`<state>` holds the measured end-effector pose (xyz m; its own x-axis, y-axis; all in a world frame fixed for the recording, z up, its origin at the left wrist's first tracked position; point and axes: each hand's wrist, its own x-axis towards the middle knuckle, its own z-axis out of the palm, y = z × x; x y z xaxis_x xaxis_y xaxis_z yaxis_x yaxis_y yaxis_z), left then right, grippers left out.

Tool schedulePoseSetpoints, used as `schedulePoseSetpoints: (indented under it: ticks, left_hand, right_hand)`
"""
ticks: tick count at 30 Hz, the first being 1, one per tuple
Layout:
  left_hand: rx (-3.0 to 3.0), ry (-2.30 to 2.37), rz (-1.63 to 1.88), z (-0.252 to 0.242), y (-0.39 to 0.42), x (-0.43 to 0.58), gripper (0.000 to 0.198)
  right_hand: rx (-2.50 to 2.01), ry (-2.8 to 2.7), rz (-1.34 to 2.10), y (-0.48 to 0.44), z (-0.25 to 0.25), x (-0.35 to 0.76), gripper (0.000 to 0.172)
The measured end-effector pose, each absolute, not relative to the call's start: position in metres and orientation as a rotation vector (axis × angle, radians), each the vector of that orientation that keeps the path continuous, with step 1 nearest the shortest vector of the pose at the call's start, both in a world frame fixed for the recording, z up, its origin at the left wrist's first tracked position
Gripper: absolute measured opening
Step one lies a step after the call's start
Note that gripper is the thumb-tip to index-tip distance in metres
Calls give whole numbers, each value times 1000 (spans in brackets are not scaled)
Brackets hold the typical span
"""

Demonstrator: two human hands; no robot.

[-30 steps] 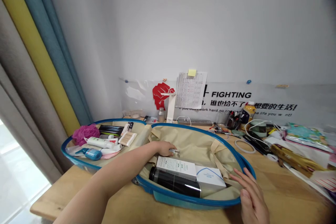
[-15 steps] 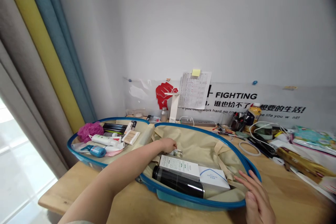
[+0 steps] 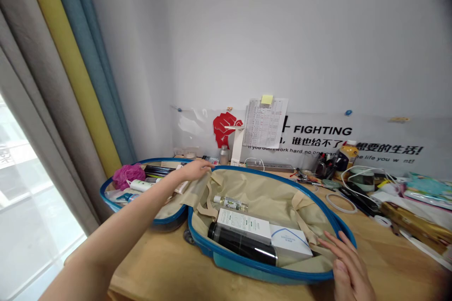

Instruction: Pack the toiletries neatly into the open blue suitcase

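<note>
A blue-rimmed suitcase [image 3: 268, 188] lies open on the wooden counter [image 3: 165, 268], lined in beige fabric. Its left half bears a pink bath pouf [image 3: 127, 177], a white tube [image 3: 140, 186] and other toiletries, partly hidden by the forearm. The left hand [image 3: 197, 170] is above the fold between the halves, fingers loosely extended; whether it touches the lining I cannot tell. In the right half are a small clear bottle [image 3: 231, 203], two white boxes [image 3: 243, 225] and a black cylinder [image 3: 243, 245], with straps at both ends. The right hand [image 3: 348, 263] is open, fingers spread at the right rim. Behind, grey, yellow and blue curtains [image 3: 76, 84] hang left of a pale wall [image 3: 264, 33]; a white lamp [image 3: 237, 146], a "FIGHTING" banner [image 3: 322, 130] and assorted clutter follow rightward.
</note>
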<state>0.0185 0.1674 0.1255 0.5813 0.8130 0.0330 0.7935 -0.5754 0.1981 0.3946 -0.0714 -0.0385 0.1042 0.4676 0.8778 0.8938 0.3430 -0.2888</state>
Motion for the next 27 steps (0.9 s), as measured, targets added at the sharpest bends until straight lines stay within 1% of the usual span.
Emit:
schedulePoseSetpoints:
  ticks: [3, 5, 7, 9, 12, 14, 21, 24, 27]
  left_hand:
    - [2585, 1582, 97, 127, 173, -39, 36]
    - [2551, 1679, -11, 119, 173, -67, 38]
    - [2543, 1716, -131, 108, 171, -84, 43]
    - [2558, 1708, -237, 98, 169, -88, 57]
    - [2602, 1678, -342, 88, 169, -82, 88]
    - [2632, 1660, -386, 85, 171, -74, 97]
    - [2681, 1665, -421, 91, 168, -56, 90]
    - [2669, 1738, -332, 105, 165, -53, 88]
    - [2714, 1709, -161, 128, 156, -41, 85]
  right_hand:
    - [-1270, -1534, -499, -71, -38, 395, 33]
    - [-1259, -1524, -500, -71, -39, 395, 33]
    - [-1257, -1526, -495, -70, -39, 395, 34]
    - [-1263, -1523, -495, -70, -39, 395, 34]
    - [-1270, -1506, -510, -71, -38, 393, 33]
    - [-1273, -1511, -514, -71, -37, 393, 33]
    - [-1274, -1499, -511, -72, -37, 390, 32]
    - [-1281, -1502, -497, -72, -36, 390, 32]
    - [-1282, -1500, -503, -72, -35, 389, 31]
